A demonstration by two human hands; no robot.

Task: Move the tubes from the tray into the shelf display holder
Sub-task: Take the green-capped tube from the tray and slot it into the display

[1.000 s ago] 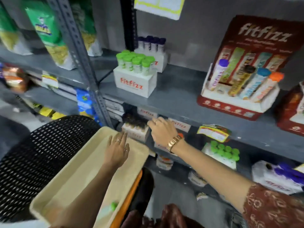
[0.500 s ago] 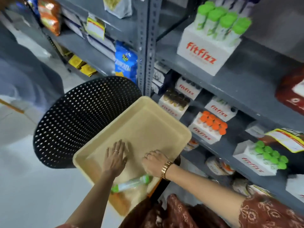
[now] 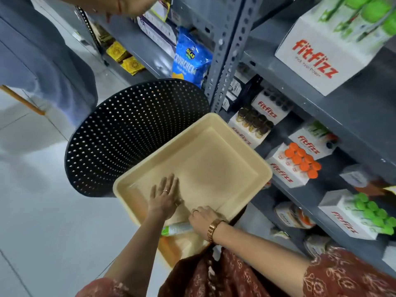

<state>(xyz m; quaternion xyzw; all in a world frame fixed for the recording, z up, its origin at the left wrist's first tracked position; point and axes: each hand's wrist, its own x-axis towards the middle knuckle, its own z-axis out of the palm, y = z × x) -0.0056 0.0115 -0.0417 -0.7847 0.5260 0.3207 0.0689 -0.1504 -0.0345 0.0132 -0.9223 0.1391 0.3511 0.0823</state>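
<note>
A beige tray (image 3: 225,133) rests tilted on a black perforated chair. One white tube with green print (image 3: 175,228) lies at the tray's near edge. My right hand (image 3: 204,219), wearing a gold watch, curls its fingers over the tube's right end. Flat on the tray floor just left of it is my left hand (image 3: 165,198), fingers spread, holding nothing. White Fitfizz holder boxes stand on the grey shelves to the right: green-capped tubes (image 3: 368,213) low right, orange-capped ones (image 3: 300,161) in the middle, and another green-capped box (image 3: 330,46) on the upper shelf.
The black perforated chair back (image 3: 132,133) stands left of the tray. A slotted grey shelf upright (image 3: 225,50) rises behind it, beside a blue snack bag (image 3: 190,56). Another person in grey clothing (image 3: 42,52) stands at upper left. White floor tiles lie to the left.
My view has tipped down from the shelf to the tray. My right hand came back from the shelf edge and closed over the tube's end. My left hand stayed flat on the tray.
</note>
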